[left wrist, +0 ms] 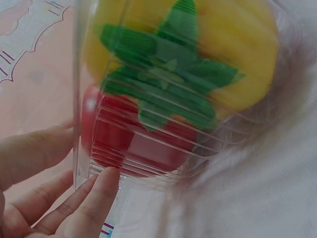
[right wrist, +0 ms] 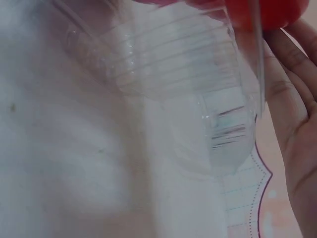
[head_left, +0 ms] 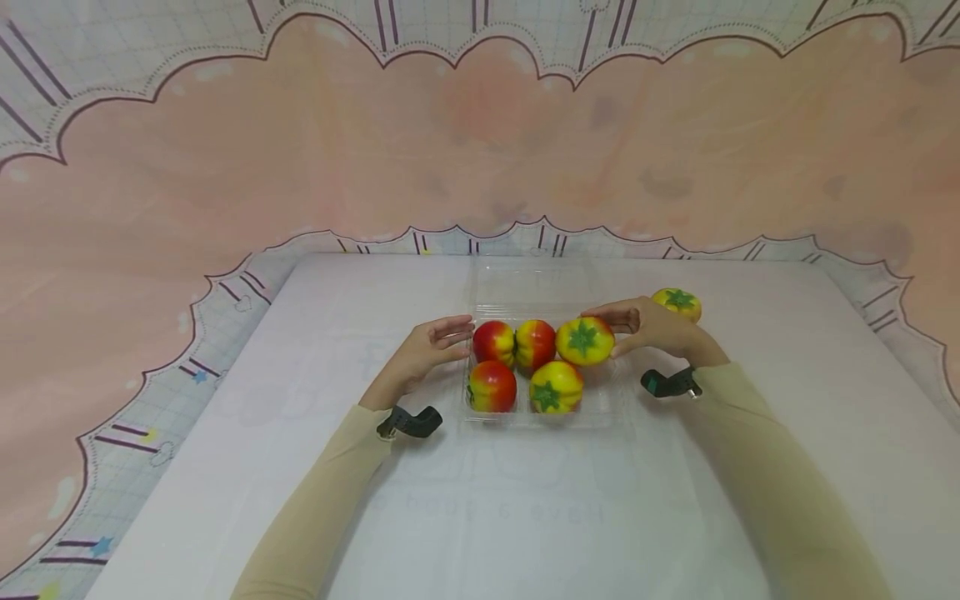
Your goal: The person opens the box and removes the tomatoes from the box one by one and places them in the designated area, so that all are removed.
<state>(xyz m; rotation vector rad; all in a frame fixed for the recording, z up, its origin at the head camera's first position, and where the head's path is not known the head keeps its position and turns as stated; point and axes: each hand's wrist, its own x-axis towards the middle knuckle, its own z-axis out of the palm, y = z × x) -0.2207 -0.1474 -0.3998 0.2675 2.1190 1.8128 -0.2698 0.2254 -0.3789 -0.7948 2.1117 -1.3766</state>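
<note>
A clear plastic clamshell box lies with its lid folded back. Several red-and-yellow fruits with green star-shaped leaf caps sit in it, among them a red one front left and a yellow one beside it. My left hand holds the box's left rim, thumb and fingers on either side of its edge. At the back right compartment, my right hand grips a yellow-topped fruit. In the right wrist view, its fingers reach under that fruit's red side.
Another yellow fruit lies on the white table behind my right hand, outside the box. A patterned peach-coloured cloth hangs behind the table. Dark wrist cameras sit on both sleeves.
</note>
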